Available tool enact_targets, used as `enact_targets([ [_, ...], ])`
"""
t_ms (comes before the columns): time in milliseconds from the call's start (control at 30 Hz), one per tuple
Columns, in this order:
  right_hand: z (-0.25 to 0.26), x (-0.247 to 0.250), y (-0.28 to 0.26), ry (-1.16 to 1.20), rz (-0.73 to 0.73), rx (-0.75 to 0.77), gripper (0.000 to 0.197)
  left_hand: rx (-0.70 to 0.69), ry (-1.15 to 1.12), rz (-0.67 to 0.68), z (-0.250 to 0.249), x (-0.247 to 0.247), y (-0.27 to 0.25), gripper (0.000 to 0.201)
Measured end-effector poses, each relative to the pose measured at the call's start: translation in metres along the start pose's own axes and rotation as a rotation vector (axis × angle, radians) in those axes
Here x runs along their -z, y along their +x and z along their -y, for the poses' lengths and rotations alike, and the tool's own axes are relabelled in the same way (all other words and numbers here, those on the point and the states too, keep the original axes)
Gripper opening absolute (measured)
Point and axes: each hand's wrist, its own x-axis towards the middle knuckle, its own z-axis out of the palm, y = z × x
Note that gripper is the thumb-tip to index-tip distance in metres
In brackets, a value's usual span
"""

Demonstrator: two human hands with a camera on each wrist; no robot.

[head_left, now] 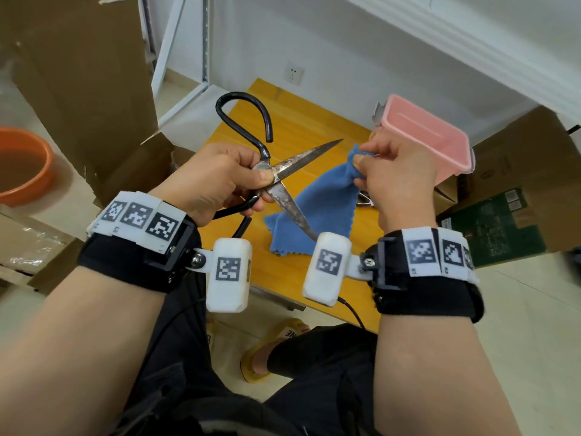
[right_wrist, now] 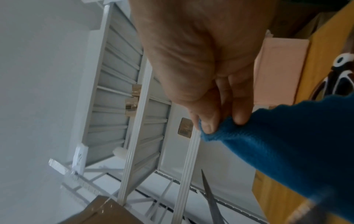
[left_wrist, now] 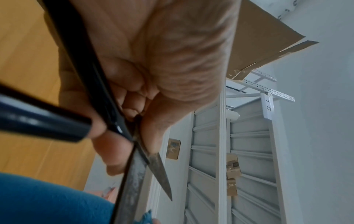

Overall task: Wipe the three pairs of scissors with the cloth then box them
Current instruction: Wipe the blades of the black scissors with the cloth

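My left hand [head_left: 248, 180] grips a large pair of black-handled scissors [head_left: 295, 165] at the pivot, above the yellow table [head_left: 301, 118]. The two tarnished blades stand spread apart. My thumb and fingers pinch the pivot in the left wrist view, where the scissors [left_wrist: 134, 174] point down. My right hand [head_left: 361, 166] pinches a corner of the blue cloth [head_left: 320, 202], which hangs down to the table behind the lower blade. The right wrist view shows the blue cloth [right_wrist: 277, 151] held between thumb and fingers. An open pink box [head_left: 440, 133] stands at the table's far right. Another pair of scissors [head_left: 366, 200], mostly hidden, lies beneath my right hand.
Cardboard boxes [head_left: 518, 190] stand right of the table, and a tall cardboard sheet [head_left: 78, 89] leans at the left. An orange basin [head_left: 22, 165] sits on the floor at far left. A white metal rack [head_left: 188, 58] stands behind the table.
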Motion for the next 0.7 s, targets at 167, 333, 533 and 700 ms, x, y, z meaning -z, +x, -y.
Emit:
enact_targets([
  [167, 0.007, 0.014, -0.003, 0.117, 0.129, -0.032, 0.018, -0.004, -0.012, -0.037, 0.002, 0.005, 0.000, 0.020],
  [333, 0.012, 0.012, -0.013, 0.203, 0.180, 0.010, 0.020, -0.008, -0.118, -0.191, 0.007, 0.002, 0.005, 0.007],
  [533, 0.010, 0.010, -0.013, 0.357, 0.022, 0.039, 0.010, 0.059, -0.330, -0.213, 0.014, -0.001, 0.007, 0.012],
  [700, 0.002, 0.012, -0.013, 0.409, -0.068, 0.007, 0.017, 0.071, -0.438, -0.183, 0.010, 0.002, 0.005, 0.013],
])
